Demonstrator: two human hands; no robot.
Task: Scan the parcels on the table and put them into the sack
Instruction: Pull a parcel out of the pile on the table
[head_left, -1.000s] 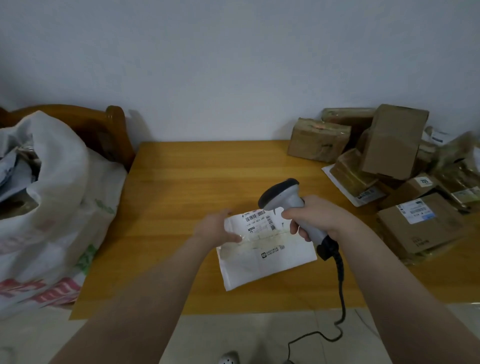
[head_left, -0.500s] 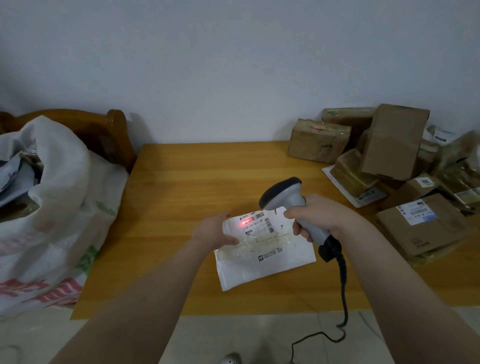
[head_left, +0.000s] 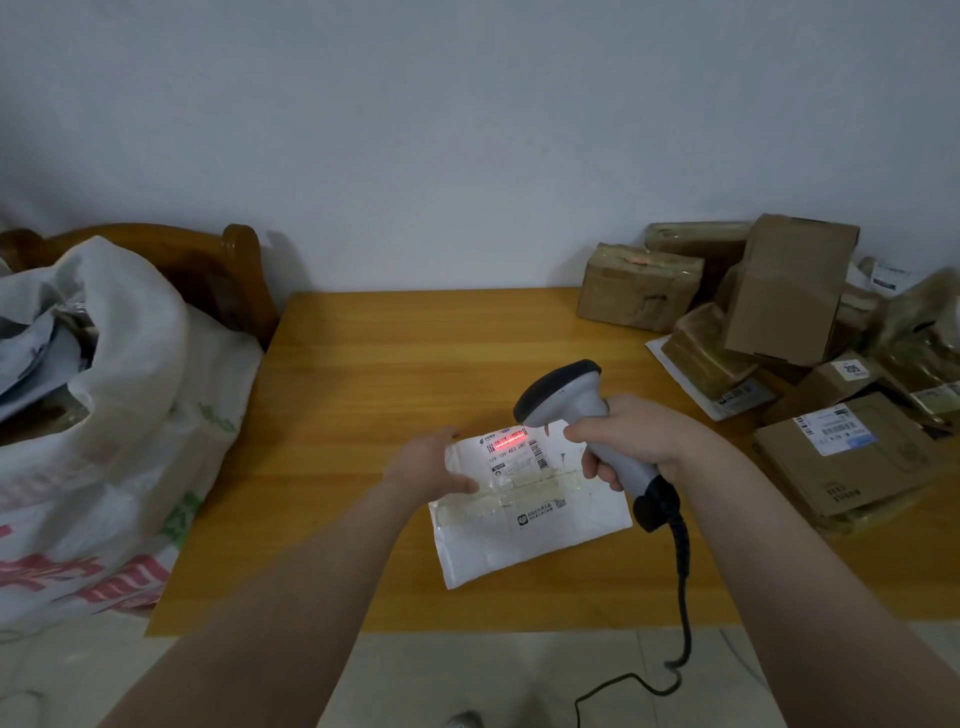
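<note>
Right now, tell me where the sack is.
In the head view the white sack stands at far left, beside the left edge of the table, before a wooden frame.

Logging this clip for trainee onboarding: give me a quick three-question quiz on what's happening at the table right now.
1. True or false: the red scan line falls on the label of the white mailer.
2. Which hand grips the scanner? A) left B) right C) both
3. Fill in: the cardboard boxes waiting on the table lie on the person's ____ side, opposite the sack.
Key: 1 true; 2 B, the right hand; 3 right.
</note>
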